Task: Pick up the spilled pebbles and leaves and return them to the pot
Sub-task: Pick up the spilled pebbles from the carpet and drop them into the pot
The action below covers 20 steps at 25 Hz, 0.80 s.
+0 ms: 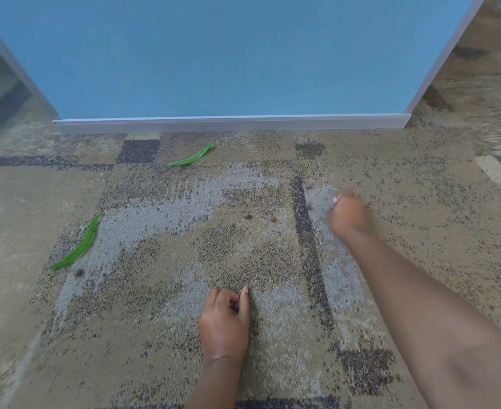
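Note:
Two green leaves lie on the patterned carpet, one (191,157) near the wall base and a longer one (79,246) at the left. Small brown pebbles are scattered: two mid-carpet (247,216) (272,219), one by the long leaf (79,272), and one near my right hand (309,185). My left hand (225,323) rests low in the centre as a loose fist, with something dark between its curled fingers. My right hand (348,215) is blurred, knuckles up, fingertips down on the carpet at the right. The pot is out of view.
A blue wall panel (228,54) with a grey baseboard (231,124) stands straight ahead. Carpet runs past it on both sides. A pale scuffed patch (160,214) crosses the carpet between the leaves and my hands.

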{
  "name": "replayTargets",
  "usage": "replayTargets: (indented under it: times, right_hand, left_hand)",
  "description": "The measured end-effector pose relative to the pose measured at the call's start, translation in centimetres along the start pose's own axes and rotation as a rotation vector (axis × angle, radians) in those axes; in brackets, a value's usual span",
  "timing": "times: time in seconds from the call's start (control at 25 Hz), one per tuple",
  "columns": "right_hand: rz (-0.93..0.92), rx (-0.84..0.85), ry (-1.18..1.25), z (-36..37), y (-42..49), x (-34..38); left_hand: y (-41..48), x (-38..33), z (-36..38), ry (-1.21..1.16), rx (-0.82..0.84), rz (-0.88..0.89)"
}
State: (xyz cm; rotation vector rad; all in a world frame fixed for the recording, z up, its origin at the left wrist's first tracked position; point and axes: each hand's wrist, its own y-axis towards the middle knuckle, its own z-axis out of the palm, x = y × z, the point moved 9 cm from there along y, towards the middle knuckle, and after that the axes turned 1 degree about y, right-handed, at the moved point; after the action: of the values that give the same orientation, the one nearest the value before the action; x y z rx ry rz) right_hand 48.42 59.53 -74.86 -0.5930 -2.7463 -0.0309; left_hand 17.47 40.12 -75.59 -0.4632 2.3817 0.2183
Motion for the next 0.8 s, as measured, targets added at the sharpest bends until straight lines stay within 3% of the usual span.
replayTargets:
  times: [0.32,0.56,0.64,0.8]
  right_hand:
    - [-0.379,0.014,-0.085,2.2,-0.1,7.2]
    - [-0.224,-0.065,-0.121,2.4,2.7,8.0]
    - [-0.241,-0.038,-0.298,2.7,3.1,8.4]
    - [-0.359,-0.074,-0.274,2.9,1.5,10.0]
  left_hand:
    - [0.1,-0.2,0.0,0.006,-0.007,0.02]
    - [0.1,0.0,0.1,-0.019,-0.013,0.023]
    - [0.2,0.3,0.2,-0.027,-0.026,0.018]
    - [0.1,0.7,0.5,-0.008,0.012,0.004]
